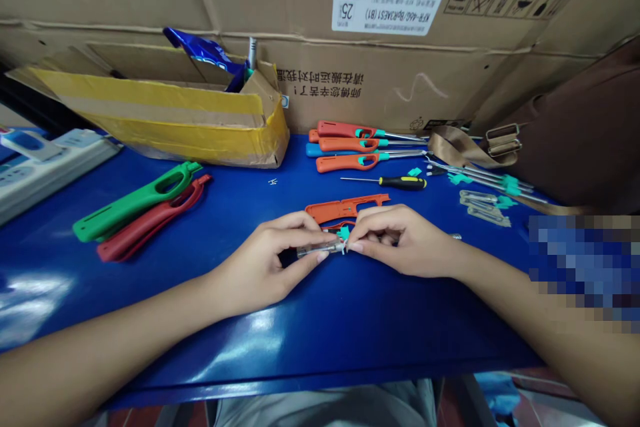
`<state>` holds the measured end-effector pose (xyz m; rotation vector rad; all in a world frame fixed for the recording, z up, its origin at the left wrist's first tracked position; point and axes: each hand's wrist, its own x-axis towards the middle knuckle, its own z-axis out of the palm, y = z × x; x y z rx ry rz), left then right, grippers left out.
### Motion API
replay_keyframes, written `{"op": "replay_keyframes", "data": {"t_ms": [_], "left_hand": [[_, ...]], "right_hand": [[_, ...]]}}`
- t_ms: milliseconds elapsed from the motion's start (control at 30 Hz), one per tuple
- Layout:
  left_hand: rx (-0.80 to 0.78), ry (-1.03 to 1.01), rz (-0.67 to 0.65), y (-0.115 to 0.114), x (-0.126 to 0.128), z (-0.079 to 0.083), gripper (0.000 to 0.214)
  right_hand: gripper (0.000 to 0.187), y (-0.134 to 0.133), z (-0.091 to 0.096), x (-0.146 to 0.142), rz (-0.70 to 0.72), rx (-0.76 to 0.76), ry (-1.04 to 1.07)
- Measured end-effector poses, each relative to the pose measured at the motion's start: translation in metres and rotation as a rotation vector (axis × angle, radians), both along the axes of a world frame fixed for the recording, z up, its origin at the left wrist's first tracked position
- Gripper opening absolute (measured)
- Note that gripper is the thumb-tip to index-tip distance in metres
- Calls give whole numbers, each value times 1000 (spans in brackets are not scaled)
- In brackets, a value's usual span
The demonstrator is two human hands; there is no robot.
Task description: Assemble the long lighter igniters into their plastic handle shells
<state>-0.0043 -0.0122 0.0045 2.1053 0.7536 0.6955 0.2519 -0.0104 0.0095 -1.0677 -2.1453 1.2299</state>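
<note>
While our left hand point(280, 250) pinches a clear plastic tube point(311, 249) over the glossy blue surface point(380, 327), our right hand point(400, 240) has its fingertips closed on a small white piece point(345, 247) at the tube's end. Just behind, an open orange plastic shell half point(325, 213) lies unjoined, whereas the orange and blue long-necked lighters point(345, 144) farther back look assembled to us. Off to our left, an open yellow-taped cardboard box point(200, 133) holds a shiny blue packet point(206, 50).

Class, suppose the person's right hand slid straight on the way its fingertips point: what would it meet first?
Most likely the clear tube held by the left hand, directly ahead of the right hand; whether they already touch is hard to tell.
</note>
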Motion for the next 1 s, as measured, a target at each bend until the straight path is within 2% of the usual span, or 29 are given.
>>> {"op": "replay_keyframes", "data": {"t_ms": [333,567,733,1000], "left_hand": [[17,0,18,-1,2,-2,29],[57,-17,97,-3,2,-3,26],[117,-13,162,-6,2,0,24],[134,-12,137,-8,3,1,24]], "right_hand": [[20,0,-1,0,0,6,10],[23,1,-1,-3,-83,-181,105],[22,2,-5,-3,-114,-154,156],[27,2,-4,-3,-134,-171,89]]}}
